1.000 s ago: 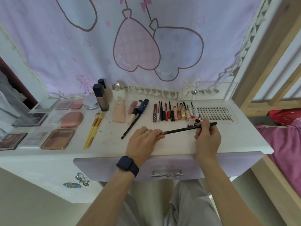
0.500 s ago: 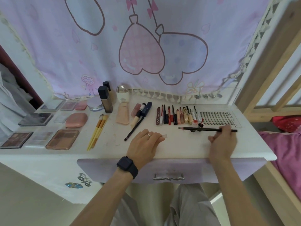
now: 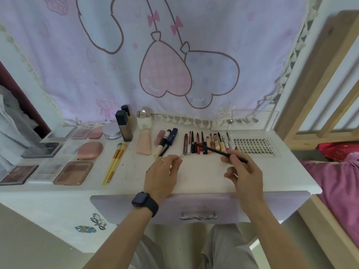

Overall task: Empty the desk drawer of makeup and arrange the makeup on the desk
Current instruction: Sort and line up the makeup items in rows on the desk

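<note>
The black pencil (image 3: 209,148) is held slanting above the worktop (image 3: 204,179), its far tip over the row of pencils and tubes (image 3: 196,144). The right hand (image 3: 242,171) has its fingers curled round the pencil's near end. The left hand (image 3: 161,175) pinches a small clear cap (image 3: 181,157) just beside the row, above the drawer front (image 3: 252,206)

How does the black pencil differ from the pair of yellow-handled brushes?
The black pencil is thin, pinched in the right hand above the desk; the yellow-handled brushes are thicker, lying on it. The pencil's far end angles left, the brushes' right. Both are long, slender makeup tools.
</note>
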